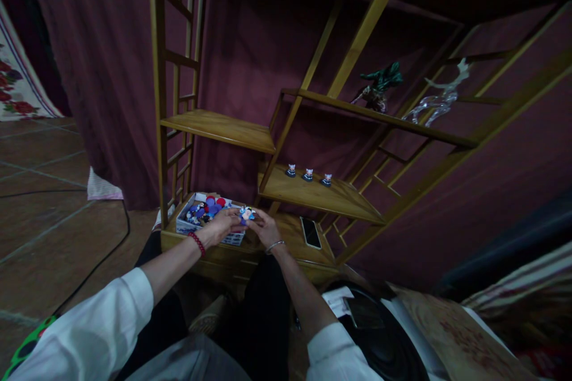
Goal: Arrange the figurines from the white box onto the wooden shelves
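Observation:
Between my two hands is a small toy figurine [246, 214], white and blue with a purple lower part. My left hand [222, 225] grips it from the left, fingers closed on its side. From the right, my right hand [264, 230] pinches the same figurine. Just behind and left of my left hand, a patterned cardboard box [185, 228] holds several small figures and purple and red round pieces. Three similar small figurines [308, 175] stand upright in a row on the middle wooden shelf [319, 195], beyond my hands.
A phone [311, 233] lies on the lowest shelf, right of my hands. Higher up stand a dark green ornament [379, 84] and a clear deer figure [440, 98]. A left shelf board [218, 128] juts out above the box. A black cable [127, 226] crosses the floor.

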{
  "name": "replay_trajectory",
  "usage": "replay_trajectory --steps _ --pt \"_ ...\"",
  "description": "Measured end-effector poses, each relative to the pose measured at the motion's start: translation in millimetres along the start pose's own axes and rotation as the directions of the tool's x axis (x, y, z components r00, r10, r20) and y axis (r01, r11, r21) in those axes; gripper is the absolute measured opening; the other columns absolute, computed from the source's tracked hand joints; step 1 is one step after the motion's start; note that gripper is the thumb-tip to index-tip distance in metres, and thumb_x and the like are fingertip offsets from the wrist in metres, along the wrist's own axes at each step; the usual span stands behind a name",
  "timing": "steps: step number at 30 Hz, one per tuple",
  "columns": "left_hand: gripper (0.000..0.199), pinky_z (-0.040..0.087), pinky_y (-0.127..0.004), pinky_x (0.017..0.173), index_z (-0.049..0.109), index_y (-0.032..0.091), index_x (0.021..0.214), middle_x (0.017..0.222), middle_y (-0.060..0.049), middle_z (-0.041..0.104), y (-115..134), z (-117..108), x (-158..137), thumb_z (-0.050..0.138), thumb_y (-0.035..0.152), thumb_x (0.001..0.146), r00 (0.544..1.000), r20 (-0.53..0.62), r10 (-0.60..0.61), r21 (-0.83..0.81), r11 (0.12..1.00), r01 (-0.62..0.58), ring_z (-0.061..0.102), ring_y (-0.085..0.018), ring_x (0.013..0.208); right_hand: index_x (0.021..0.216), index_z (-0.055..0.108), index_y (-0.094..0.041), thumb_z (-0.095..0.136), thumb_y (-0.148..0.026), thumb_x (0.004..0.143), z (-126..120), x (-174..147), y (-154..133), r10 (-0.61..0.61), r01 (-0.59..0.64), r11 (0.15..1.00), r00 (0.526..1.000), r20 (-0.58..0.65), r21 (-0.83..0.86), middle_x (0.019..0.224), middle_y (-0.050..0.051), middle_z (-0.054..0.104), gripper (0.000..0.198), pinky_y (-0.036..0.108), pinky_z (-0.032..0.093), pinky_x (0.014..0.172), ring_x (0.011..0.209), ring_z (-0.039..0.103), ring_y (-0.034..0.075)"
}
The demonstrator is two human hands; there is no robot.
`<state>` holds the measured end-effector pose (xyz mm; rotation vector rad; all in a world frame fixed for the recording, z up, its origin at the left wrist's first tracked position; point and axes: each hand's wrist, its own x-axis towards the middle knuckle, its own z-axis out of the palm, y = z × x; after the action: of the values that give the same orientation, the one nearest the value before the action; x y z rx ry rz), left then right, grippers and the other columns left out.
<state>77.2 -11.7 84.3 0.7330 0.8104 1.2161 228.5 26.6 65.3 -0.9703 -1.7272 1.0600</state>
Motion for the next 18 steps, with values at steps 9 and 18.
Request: replay_trajectory --steps 9,18 --pt "0.015 0.051 -0.028 0.074 0.059 0.011 0.078 0.075 -0.004 0.064 2.1 0.0 0.1 0.056 -0.001 0.070 0.998 -0.043 0.049 -0.057 0.997 -0.052 0.061 -0.012 0.070 0.103 0.059 -0.020 0.068 -0.032 0.062 5.0 1.4 1.1 -0.006 0.006 1.000 1.000 0.004 -0.005 0.093 0.005 0.066 0.044 0.032 0.050 0.076 0.085 0.061 0.018" --pt "0.014 0.050 -0.031 0.078 0.062 0.010 0.075 0.075 -0.005 0.065 5.1 3.3 -3.0 0.055 -0.002 0.070 0.995 -0.067 0.074 -0.018 0.997 -0.075 0.062 -0.012 0.070 0.097 0.062 -0.021 0.064 -0.032 0.065 6.0 9.0 -1.4 -0.033 0.032 0.999 0.999 -0.039 -0.037 0.094 0.003 0.066 0.034 0.031 0.050 0.077 0.081 0.062 0.016"
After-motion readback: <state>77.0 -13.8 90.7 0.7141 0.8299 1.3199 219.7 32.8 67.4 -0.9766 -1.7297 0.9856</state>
